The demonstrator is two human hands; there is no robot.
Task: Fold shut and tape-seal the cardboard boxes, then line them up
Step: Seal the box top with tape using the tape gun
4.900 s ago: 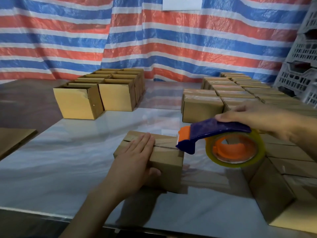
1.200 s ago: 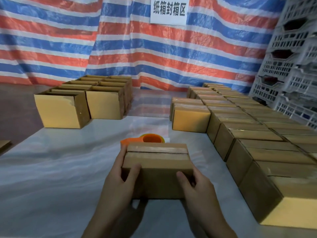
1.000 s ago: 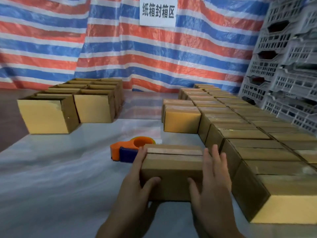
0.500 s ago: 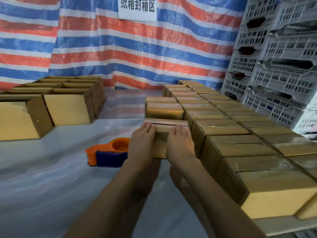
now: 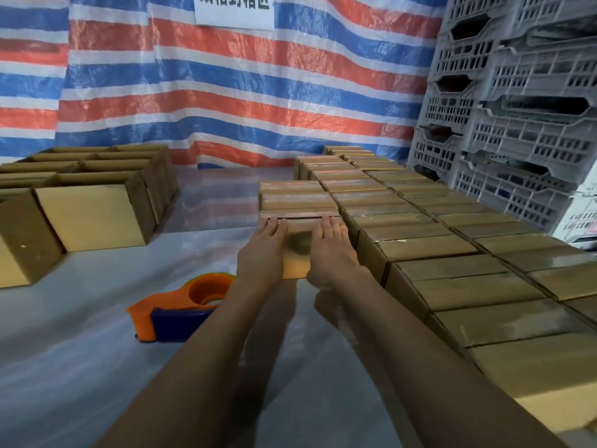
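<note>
Both hands lie flat on a sealed box [image 5: 298,253], left hand [image 5: 263,253] and right hand [image 5: 329,252] with straight fingers [image 5: 274,226] reaching its far edge. It seems to touch the row of sealed boxes [image 5: 420,221] beside it. A tape dispenser [image 5: 181,308] rests on the worktop [image 5: 80,350] to the left.

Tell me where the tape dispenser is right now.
In the head view, the tape dispenser lies on the table, lower left of centre, just left of the left forearm and nearer than the open boxes.
</note>
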